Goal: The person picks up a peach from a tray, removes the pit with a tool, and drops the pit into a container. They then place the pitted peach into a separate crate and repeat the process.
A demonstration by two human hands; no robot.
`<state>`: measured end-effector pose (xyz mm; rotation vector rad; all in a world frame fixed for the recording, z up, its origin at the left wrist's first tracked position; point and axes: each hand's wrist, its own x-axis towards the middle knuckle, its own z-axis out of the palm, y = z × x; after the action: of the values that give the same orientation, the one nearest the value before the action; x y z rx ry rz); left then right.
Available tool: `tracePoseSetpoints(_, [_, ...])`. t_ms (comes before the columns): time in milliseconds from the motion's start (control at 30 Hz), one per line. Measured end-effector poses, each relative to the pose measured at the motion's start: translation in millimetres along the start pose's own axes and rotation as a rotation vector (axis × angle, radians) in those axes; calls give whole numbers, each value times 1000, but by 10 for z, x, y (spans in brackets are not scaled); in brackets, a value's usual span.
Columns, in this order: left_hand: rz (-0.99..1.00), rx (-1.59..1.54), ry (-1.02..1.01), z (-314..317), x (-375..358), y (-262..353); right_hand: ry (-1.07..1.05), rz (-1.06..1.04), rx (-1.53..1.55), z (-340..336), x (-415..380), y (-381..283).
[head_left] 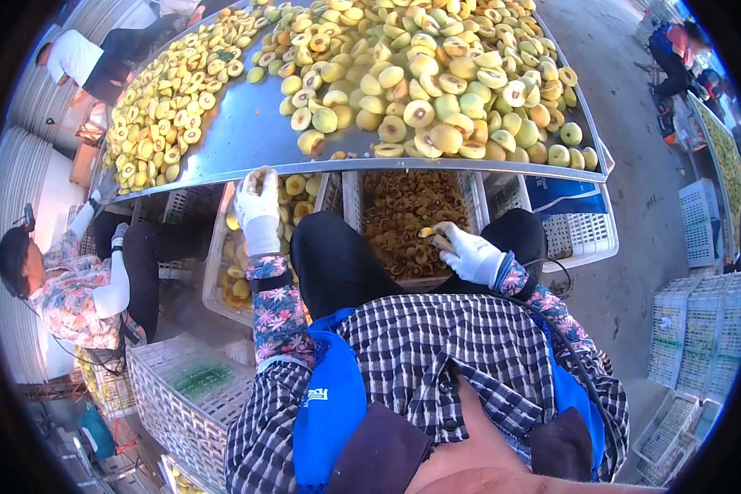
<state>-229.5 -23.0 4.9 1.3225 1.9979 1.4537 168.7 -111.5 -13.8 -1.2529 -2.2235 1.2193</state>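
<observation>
My left hand (258,207), in a white glove with stained fingertips, is at the front edge of the metal table (243,140). Its fingers are drawn together, and what they hold, if anything, is hidden. In its white glove, my right hand (472,257) pinches a small yellow piece (427,232) above a crate (352,202) of brown pits and scraps (407,216). Halved yellow stone fruits (420,114) lie heaped on the table, many showing brown centres. Below my left hand stands a crate of cut yellow fruit (240,288), between my left leg and the co-worker.
A co-worker (74,284) in a floral top sits at the left, near a smaller fruit heap (152,132). White plastic crates (191,383) stand at lower left, with more stacked crates (692,333) at right. Another person (675,62) is at upper right.
</observation>
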Motion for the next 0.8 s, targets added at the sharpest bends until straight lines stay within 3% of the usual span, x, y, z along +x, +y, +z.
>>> tracePoseSetpoints(100, [-27, 162, -130, 149, -19, 301, 19, -4, -92, 81, 30, 91])
tracePoseSetpoints(133, [123, -26, -222, 359, -20, 315, 15, -13, -114, 92, 28, 112])
tracePoseSetpoints(167, [321, 205, -231, 532, -27, 330, 21, -7, -116, 109, 27, 108])
tracePoseSetpoints(267, [326, 543, -553, 938, -197, 967, -10, 41, -269, 115, 40, 78])
tracePoseSetpoints(300, [337, 698, -642, 1053, -195, 929, 40, -56, -310, 166, 27, 166])
tracePoseSetpoints(333, [382, 834, -714, 1293, -140, 920, 88, -25, -325, 192, 26, 137])
tracePoseSetpoints(433, [230, 744, -831, 1647, 33, 819, 26, -33, -366, 213, 32, 203])
tracePoseSetpoints(467, [180, 670, -863, 1683, 14, 871, 35, -45, -364, 277, 26, 361])
tracePoseSetpoints(500, [204, 637, -825, 1770, 49, 741, -86, 150, -309, 77, -1, 47])
tracePoseSetpoints(667, [250, 199, -555, 1811, -21, 563, 21, 74, -292, -37, 35, -35])
tracePoseSetpoints(700, [140, -166, -547, 1973, 47, 362, -5, 135, -282, -25, 71, 24])
tracePoseSetpoints(733, [12, -525, -524, 1903, -43, 544, -43, 197, -266, -7, 62, 1])
tracePoseSetpoints(767, [-273, -708, -616, 1743, -123, 667, 42, 102, -311, -25, 40, 10])
tracePoseSetpoints(800, [-442, -1026, -690, 1546, -227, 894, 304, -275, -560, -57, 80, 65])
